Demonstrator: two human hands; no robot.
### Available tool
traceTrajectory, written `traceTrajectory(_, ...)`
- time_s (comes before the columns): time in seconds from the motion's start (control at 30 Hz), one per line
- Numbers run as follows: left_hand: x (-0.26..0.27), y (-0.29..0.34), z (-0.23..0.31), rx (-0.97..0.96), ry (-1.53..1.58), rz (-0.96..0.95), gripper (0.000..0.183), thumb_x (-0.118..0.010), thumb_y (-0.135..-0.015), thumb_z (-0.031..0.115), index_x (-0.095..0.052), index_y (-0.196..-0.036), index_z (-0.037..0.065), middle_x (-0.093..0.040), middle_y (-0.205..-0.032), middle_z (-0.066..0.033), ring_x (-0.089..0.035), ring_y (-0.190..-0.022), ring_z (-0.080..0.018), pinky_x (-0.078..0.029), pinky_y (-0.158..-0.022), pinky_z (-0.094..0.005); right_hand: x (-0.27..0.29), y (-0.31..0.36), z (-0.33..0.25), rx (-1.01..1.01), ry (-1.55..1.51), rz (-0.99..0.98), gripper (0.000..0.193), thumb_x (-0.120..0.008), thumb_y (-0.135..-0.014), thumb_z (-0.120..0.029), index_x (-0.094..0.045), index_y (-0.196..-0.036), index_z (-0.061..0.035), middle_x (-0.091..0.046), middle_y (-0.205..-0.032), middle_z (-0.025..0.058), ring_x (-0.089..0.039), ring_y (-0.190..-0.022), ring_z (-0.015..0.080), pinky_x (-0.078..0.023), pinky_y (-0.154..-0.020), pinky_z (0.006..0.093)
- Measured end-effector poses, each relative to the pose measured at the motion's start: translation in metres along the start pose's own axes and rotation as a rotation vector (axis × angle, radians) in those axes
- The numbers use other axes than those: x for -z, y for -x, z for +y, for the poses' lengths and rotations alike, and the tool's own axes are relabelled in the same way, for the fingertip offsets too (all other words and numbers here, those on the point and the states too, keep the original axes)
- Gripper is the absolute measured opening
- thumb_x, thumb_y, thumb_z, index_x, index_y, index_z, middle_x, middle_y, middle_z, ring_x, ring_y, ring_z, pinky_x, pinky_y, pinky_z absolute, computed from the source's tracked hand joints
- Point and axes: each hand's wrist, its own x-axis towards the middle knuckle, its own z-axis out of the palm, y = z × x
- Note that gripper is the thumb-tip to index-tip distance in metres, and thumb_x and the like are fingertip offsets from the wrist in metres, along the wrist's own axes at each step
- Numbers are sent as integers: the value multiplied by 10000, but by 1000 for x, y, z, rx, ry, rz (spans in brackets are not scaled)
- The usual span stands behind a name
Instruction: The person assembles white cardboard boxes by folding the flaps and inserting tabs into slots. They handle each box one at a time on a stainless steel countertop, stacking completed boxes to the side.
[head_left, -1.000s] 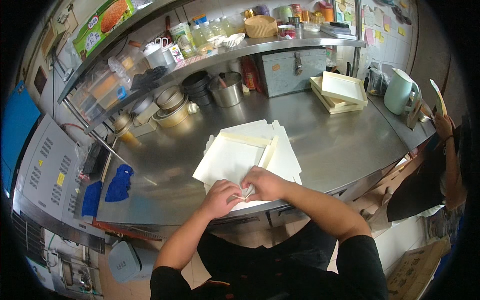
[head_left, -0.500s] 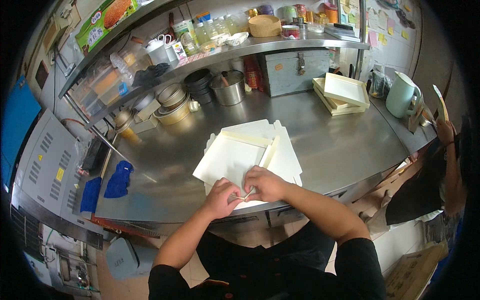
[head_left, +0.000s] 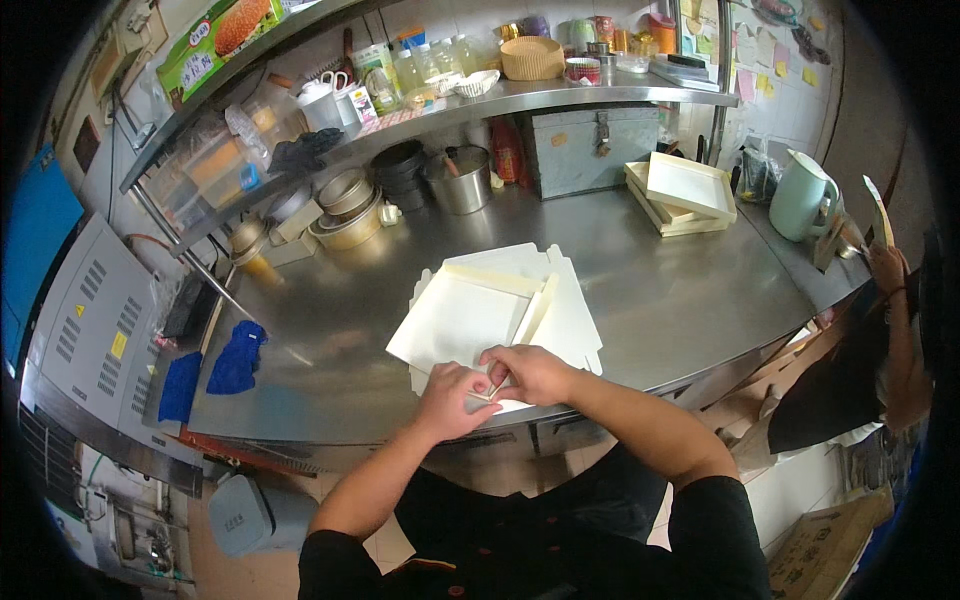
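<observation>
Between my hands is a cream cardboard tray (head_left: 470,318), partly folded, with its far and right sides standing up. My left hand (head_left: 452,400) pinches the near corner of this tray. From the right, my right hand (head_left: 530,375) grips the same corner, its fingers almost touching the left ones. The fold itself is mostly hidden by my fingers. Beneath the tray lie flat cardboard blanks (head_left: 572,325) with notched edges, resting on the steel table (head_left: 690,300).
Folded cardboard trays (head_left: 690,185) are stacked at the back right, by a grey metal box (head_left: 575,150) and a pale green jug (head_left: 803,195). Pots (head_left: 460,180) and pans stand at the back left. Blue cloths (head_left: 237,358) lie left. Another person's hand (head_left: 885,268) is at far right.
My fingers have shifted slightly at the near corner, the right hand's a little lower and closer to the left. The tray stays in place.
</observation>
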Motion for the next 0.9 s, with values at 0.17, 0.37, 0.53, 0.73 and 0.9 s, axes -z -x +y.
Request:
traceTrajectory(0.17,4,-6,-9,51,-44,-152,178,-810,-832,132,-723,-983,93,-729,-883,-51,-692,-889,-309,-526,-899,-462,26,-4,23,36,350,48,396,-866,-874,-202,-695,-1223,-129,-774,-1031,84,-727,-993,352,-568,-887,485)
traceTrajectory(0.37,49,-28,5,223,-457,-289,184,-715,-898,122,-833,-1039,118,-747,-1089,-92,-609,-1193,-291,-485,-1087,-435,20,3,14,-13,754,1,165,-635,-994,-213,-734,-1027,-85,-772,-1036,121,-735,-1041,328,-565,-968,473)
traceTrajectory(0.53,53,-15,-25,158,-438,-380,150,-733,-910,117,-838,-1017,118,-732,-1143,-49,-583,-1232,-274,-476,-1094,-438,31,8,-16,-45,512,-93,246,-661,-986,-211,-743,-1140,-38,-778,-1111,160,-725,-1107,381,-561,-1030,498)
traceTrajectory(0.73,71,-31,-35,65,-771,-369,123,-712,-935,139,-831,-963,146,-732,-1152,-21,-599,-1223,-244,-468,-1092,-469,76,38,20,116,436,-224,372,-702,-921,-39,-757,-1286,-89,-696,-1428,130,-620,-1342,355,-474,-1186,454)
traceTrajectory(0.9,4,-16,8,53,-394,-184,225,-782,-908,172,-803,-1130,140,-721,-1138,-23,-666,-1125,-270,-560,-984,-425,71,27,-2,76,357,-255,388,-815,-839,-15,-737,-1211,-93,-711,-1277,130,-647,-1279,376,-505,-1139,464)
